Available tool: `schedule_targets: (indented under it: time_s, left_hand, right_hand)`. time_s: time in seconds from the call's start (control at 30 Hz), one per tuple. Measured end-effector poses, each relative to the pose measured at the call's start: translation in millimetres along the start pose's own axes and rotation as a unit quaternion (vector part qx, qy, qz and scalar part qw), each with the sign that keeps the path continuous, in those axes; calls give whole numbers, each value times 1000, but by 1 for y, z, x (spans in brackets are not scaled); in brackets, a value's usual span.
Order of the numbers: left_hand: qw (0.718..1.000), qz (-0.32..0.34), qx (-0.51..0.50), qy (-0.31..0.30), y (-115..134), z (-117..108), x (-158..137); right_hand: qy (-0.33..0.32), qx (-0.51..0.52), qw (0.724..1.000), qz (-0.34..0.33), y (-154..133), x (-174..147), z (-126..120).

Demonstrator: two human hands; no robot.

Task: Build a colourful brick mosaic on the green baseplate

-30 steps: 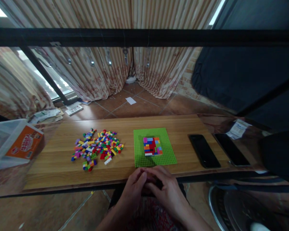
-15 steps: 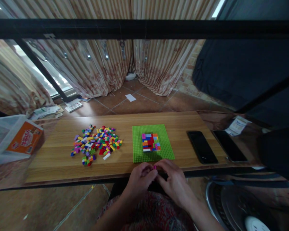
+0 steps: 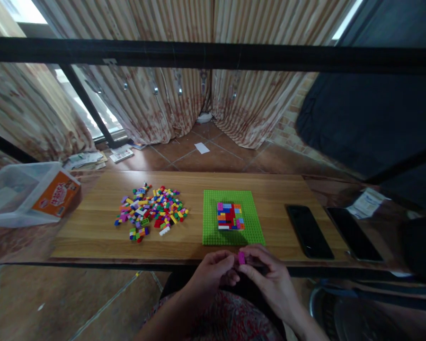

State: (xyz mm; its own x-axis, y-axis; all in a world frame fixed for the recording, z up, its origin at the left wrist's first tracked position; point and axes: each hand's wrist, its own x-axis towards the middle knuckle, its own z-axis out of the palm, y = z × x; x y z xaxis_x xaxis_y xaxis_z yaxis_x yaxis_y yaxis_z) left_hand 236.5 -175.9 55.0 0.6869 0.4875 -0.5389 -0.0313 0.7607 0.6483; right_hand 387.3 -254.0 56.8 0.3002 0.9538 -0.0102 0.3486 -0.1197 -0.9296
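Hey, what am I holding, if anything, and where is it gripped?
A magenta brick, apparently pinched by its ends between your right hand's thumb and finger. Whether your left hand touches it can't be told.

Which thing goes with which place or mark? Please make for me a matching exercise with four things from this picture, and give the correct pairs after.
1. magenta brick
2. loose bricks
3. joined bricks
4. clear plastic box

A. on the green baseplate
B. bears an orange label
C. in the right hand
D. spread on the wooden tabletop

Pairs: 1-C, 2-D, 3-A, 4-B
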Motion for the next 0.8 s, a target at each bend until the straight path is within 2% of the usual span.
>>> schedule_targets:
  time_s: [0.13, 0.27, 0.4, 0.8]
  left_hand:
    - [994, 34, 75, 71, 2, -11, 2]
    - [987, 64, 97, 111, 8, -29, -1]
    - [981, 62, 110, 146, 17, -38, -9]
    - [979, 50, 117, 161, 21, -39, -12]
  right_hand:
    - [56, -81, 995, -14, 13, 30, -16]
    - [44, -129, 989, -56, 24, 60, -25]
    - [23, -136, 987, -80, 30, 74, -27]
    - [-25, -139, 987, -75, 27, 88, -26]
